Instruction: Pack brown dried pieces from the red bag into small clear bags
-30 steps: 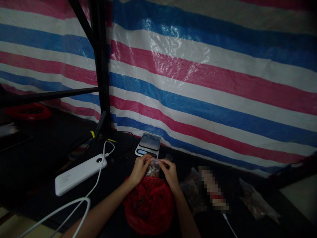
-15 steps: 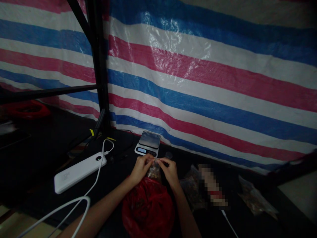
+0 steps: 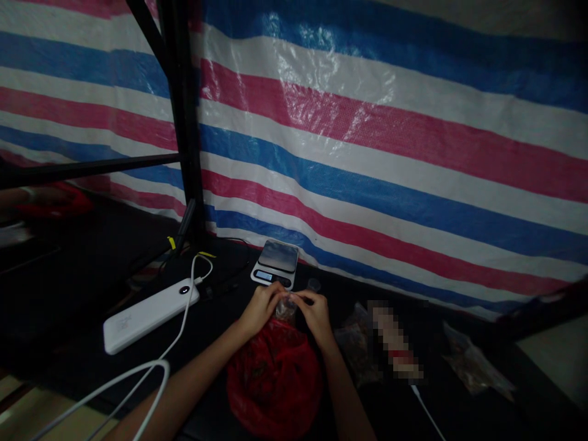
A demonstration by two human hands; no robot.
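A small clear plastic bag [image 3: 286, 310] with brownish bits inside hangs between my hands. My left hand [image 3: 263, 306] pinches its top edge from one side, and my right hand [image 3: 316, 311] pinches it from the other, fingertips close together. Below it sits a red plastic bag [image 3: 275, 380], rounded and open on top, with dark contents that are hard to make out. Just beyond my fingers is a white kitchen scale [image 3: 275, 260] with a lit display and a bare metal plate. Behind my right hand lies a small clear round object [image 3: 313, 285].
Filled clear bags [image 3: 358, 343] lie right of my right arm, near a blurred-out device with a white cable. Another filled bag [image 3: 478, 361] is farther right. A white power bank [image 3: 149, 315] with a looping cable lies left. A black post [image 3: 186, 122] and striped sheeting [image 3: 367, 153] stand behind.
Both hands still pinch the clear bag's top, shifted only slightly. At far left, another person's arm has come into view, reaching to a red object.
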